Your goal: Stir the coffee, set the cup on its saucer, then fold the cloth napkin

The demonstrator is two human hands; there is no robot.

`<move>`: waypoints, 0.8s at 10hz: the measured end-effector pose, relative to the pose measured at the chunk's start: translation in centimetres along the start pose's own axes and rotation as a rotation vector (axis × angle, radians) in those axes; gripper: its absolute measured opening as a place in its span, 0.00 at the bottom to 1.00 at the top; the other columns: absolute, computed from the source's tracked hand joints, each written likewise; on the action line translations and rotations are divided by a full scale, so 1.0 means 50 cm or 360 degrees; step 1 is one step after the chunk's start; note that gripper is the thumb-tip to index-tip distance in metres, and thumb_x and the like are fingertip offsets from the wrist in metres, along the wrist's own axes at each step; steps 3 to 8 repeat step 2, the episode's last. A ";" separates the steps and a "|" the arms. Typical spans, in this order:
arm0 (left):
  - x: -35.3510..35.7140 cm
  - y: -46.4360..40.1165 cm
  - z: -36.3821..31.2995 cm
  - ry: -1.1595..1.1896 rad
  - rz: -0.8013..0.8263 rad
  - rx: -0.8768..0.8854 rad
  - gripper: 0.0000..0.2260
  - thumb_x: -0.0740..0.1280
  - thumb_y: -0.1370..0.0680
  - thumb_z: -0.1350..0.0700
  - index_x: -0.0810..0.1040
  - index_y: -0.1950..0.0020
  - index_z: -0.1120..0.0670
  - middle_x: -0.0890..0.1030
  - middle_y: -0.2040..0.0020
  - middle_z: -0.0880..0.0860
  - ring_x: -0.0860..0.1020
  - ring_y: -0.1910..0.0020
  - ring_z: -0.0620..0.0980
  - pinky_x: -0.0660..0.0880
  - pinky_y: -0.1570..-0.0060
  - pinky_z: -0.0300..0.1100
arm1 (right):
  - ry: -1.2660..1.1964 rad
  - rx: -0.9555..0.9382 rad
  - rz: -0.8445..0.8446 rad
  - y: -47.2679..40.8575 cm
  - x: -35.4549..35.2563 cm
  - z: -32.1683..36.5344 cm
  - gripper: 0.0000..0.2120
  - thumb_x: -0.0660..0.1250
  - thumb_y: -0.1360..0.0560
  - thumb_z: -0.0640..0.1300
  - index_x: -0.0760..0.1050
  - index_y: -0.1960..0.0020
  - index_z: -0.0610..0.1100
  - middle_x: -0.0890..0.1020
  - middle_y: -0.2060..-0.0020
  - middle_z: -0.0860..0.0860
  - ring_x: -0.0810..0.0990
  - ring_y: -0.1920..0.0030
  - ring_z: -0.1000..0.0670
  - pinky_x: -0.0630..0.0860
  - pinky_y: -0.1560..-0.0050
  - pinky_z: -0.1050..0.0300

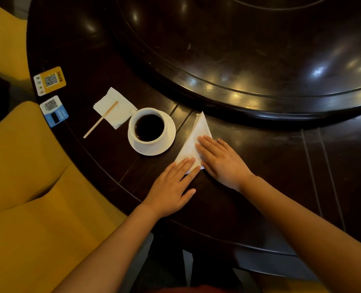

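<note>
A white cup (152, 121) of black coffee stands on its white saucer (167, 142) on the dark round table. Just right of it lies the white cloth napkin (193, 140), folded into a narrow triangle with its tip pointing away from me. My left hand (173, 187) lies flat with its fingertips on the napkin's near corner. My right hand (219, 159) presses flat on the napkin's right side, fingers spread. A wooden stir stick (100, 119) rests partly on a small white paper napkin (116, 108), left of the cup.
Two QR-code cards, a yellow one (50, 81) and a blue one (54, 112), sit near the table's left edge. A raised dark turntable (260, 60) fills the table's middle. Yellow upholstered seats (27, 166) stand to the left.
</note>
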State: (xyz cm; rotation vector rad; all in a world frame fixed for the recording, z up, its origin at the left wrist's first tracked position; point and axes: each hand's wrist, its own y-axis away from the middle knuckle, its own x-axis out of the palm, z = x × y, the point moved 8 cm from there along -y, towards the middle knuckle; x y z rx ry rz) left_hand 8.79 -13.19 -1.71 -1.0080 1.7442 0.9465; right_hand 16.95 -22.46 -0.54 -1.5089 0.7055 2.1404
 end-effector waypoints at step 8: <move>-0.056 0.006 -0.024 0.0071 0.0065 -0.0060 0.28 0.48 0.23 0.42 0.62 0.26 0.53 0.62 0.25 0.55 0.57 0.26 0.52 0.51 0.29 0.49 | 0.0051 0.0136 0.0016 0.023 -0.050 0.021 0.22 0.59 0.23 0.49 0.66 0.31 0.44 0.66 0.29 0.43 0.61 0.28 0.43 0.52 0.29 0.44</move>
